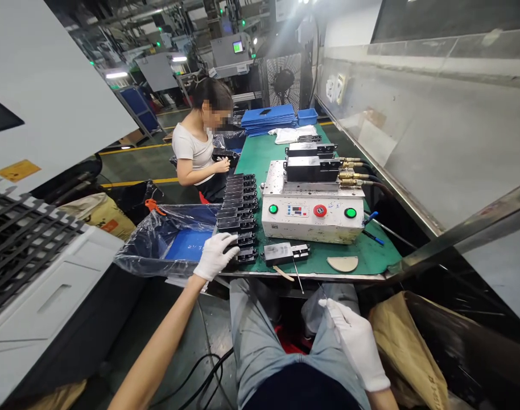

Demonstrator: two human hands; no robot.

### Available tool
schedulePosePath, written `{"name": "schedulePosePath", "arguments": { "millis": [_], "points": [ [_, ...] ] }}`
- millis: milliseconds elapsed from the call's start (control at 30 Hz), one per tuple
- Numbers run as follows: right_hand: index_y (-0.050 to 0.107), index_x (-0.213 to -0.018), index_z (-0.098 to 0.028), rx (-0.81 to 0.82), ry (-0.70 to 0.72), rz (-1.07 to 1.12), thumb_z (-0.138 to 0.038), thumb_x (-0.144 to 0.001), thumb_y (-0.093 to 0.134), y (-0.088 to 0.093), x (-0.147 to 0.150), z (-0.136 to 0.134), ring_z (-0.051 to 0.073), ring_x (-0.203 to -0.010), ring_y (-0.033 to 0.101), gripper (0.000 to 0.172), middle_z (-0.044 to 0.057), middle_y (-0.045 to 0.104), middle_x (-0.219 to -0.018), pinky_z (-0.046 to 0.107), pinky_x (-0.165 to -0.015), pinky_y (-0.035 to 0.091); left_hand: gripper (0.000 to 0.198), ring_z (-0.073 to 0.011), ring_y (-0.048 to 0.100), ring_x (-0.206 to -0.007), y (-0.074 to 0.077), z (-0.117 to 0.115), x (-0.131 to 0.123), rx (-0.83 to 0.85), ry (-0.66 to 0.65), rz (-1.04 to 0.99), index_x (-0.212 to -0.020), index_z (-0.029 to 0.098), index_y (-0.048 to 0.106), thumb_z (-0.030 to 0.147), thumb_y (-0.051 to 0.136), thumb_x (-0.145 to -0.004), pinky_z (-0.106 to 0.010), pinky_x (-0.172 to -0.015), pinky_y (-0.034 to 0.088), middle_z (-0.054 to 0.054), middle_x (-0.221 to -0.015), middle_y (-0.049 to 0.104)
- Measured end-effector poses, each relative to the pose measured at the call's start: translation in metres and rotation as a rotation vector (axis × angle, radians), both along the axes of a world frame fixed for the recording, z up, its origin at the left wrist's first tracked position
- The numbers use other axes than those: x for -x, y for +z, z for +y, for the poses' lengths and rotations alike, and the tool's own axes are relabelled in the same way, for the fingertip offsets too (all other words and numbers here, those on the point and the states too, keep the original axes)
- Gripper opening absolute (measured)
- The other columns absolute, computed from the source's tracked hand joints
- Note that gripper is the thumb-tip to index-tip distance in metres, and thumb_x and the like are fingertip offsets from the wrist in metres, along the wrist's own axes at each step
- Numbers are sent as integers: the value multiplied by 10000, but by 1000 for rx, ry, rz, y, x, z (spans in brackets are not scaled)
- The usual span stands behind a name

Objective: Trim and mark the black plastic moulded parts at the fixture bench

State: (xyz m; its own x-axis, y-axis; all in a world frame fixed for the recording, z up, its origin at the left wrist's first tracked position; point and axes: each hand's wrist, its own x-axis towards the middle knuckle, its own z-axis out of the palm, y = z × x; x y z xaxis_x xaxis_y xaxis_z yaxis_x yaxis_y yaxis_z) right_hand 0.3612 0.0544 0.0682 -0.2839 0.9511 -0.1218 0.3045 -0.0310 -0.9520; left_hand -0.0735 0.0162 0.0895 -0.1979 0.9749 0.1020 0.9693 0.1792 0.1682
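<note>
- The nearest black part lies at the front end of the row of black parts, at the near left edge of the green table.
- Its long axis runs left to right across the person's view, while the row itself runs away from the person toward the co-worker.
- The left hand, in a white glove, comes at the part from its left end. The fingers are curled close over that end and grip it. Whether the part is lifted off the table cannot be told.
- The right hand, also gloved, lies well apart on the right thigh, with its fingers stretched loosely and holding nothing, so the left is much the nearer hand.
- Just left of the left hand sits a plastic-lined blue tray.
- To the right of the part a single black piece lies in front of the white control box.
</note>
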Motion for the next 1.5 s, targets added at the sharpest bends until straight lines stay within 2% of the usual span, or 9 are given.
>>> {"name": "schedulePosePath", "arguments": {
  "millis": [233, 467, 600, 700, 767, 900, 1067, 1267, 1500],
  "points": [
    [856, -1008, -182, -63, 47, 13, -726, -908, 623, 11, 16, -2, 259, -818, 792, 601, 114, 834, -962, 336, -779, 651, 546, -243, 686, -1168, 27, 55, 43, 344, -180, -6, -1444, 283, 617, 379, 607, -906, -324, -1013, 513, -63, -1404, 701],
    [855, -953, -164, -97, 100, 16, -768, -922, 562, 20, 33, -11, 209, -596, 687, 672, 54, 739, -661, 296, -604, 579, 771, -294, 707, -1058, 34, 84, 34, 447, -248, 8, -1386, 256, 667, 242, 777, -623, -329, -909, 533, -95, -1206, 765],
    [854, -980, -177, -71, 142, 15, -726, -950, 561, 12, 33, -14, 201, -617, 683, 623, 47, 732, -677, 286, -622, 567, 659, -289, 688, -1116, 69, 63, 41, 226, -170, -93, -1390, 277, 661, 362, 743, -741, -368, -1009, 521, -77, -1269, 735],
    [850, -953, -178, -68, 163, 22, -684, -975, 559, 16, 44, -14, 191, -595, 662, 584, 26, 688, -620, 274, -597, 550, 682, -297, 568, -1374, 87, 27, 32, -47, -41, -198, -1564, 201, 458, 520, 482, -963, -411, -1188, 424, -128, -1515, 591],
    [841, -936, -177, -98, 194, 50, -640, -1001, 549, 31, 61, -16, 184, -591, 655, 551, 22, 679, -614, 265, -595, 545, 715, -271, 456, -1501, 86, 1, 4, -318, 87, -414, -1610, 145, 355, 561, 298, -1032, -402, -1264, 347, -146, -1615, 502],
    [809, -918, -195, -293, 356, 108, -480, -1061, 524, 76, 104, -34, 169, -658, 660, 427, 35, 708, -718, 253, -664, 540, 703, -256, 596, -1396, 65, -29, -83, -993, 550, -1242, -1430, 198, 621, 698, 488, -955, -393, -1254, 401, -84, -1423, 706],
    [793, -969, -192, -541, 388, 77, -337, -1080, 514, 103, 123, -60, 173, -691, 699, 333, 52, 708, -756, 255, -678, 513, 795, -267, 574, -1432, 66, -37, -153, -1211, 746, -1582, -1467, 289, 609, 822, 438, -903, -382, -1170, 518, -38, -1513, 652],
    [790, -1001, -185, -529, 361, 107, -311, -1076, 537, 101, 111, -64, 175, -707, 709, 293, 48, 705, -758, 255, -704, 527, 729, -224, 522, -1478, 85, -36, -165, -1282, 825, -1583, -1512, 322, 560, 760, 452, -940, -308, -1173, 507, 32, -1589, 569],
    [781, -945, -190, -508, 377, 73, -319, -1084, 520, 96, 106, -62, 160, -684, 678, 323, 38, 678, -742, 248, -680, 492, 689, -200, 553, -1449, 81, -31, -174, -1226, 913, -1613, -1487, 318, 590, 737, 455, -956, -239, -1098, 546, 46, -1533, 629]
  ]
}}
